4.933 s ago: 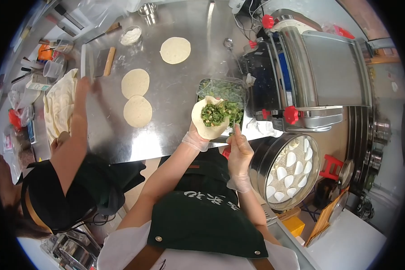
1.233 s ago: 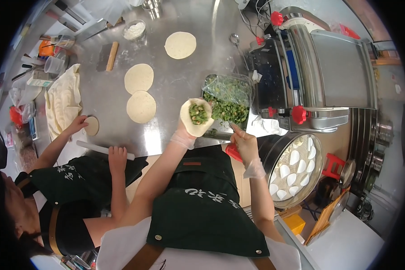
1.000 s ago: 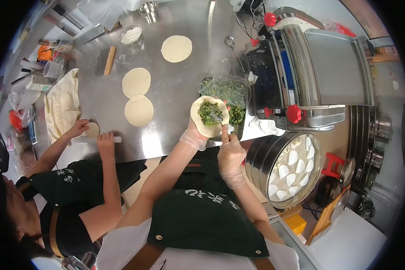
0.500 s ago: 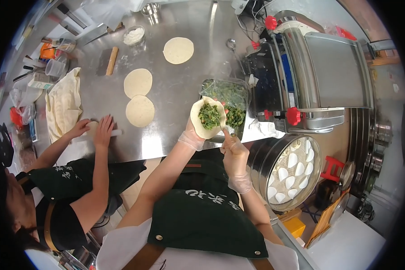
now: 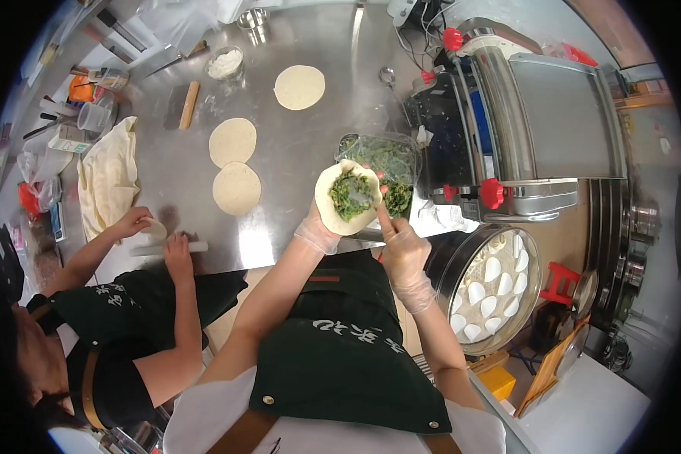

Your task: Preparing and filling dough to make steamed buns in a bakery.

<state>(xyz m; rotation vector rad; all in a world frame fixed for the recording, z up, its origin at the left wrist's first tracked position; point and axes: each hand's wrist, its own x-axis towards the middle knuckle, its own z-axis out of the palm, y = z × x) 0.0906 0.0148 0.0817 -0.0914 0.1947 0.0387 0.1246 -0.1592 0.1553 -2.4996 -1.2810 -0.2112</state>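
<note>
In my left hand (image 5: pixel 324 225), gloved in clear plastic, lies a round dough wrapper (image 5: pixel 328 191). Its edge curls up, and my fingertips show past its right side. Chopped green filling (image 5: pixel 345 203) sits in the middle of the wrapper. My right hand (image 5: pixel 406 253), also gloved, is closed around a slim tool, apparently a filling spatula (image 5: pixel 365 194), its end pressed into the filling. Most of its handle is hidden by my fingers. Behind the wrapper stands a clear tub (image 5: pixel 414 151) of the same green filling, partly covered by my left hand.
Flat dough rounds (image 5: pixel 300 88) lie on the steel table (image 5: pixel 280 144). A dough-rolling machine (image 5: pixel 499 121) stands right of the tub. Below it, a round steamer (image 5: pixel 536 303) holds several white folded pieces. At left, a co-worker's hands (image 5: pixel 178 257) work with a white rolling pin (image 5: pixel 197 247).
The spatula has pressed into the filling, which now spreads wider with a hollow in its middle. My right hand has shifted slightly right. The co-worker's hands have moved apart, one lifting a dough piece.
</note>
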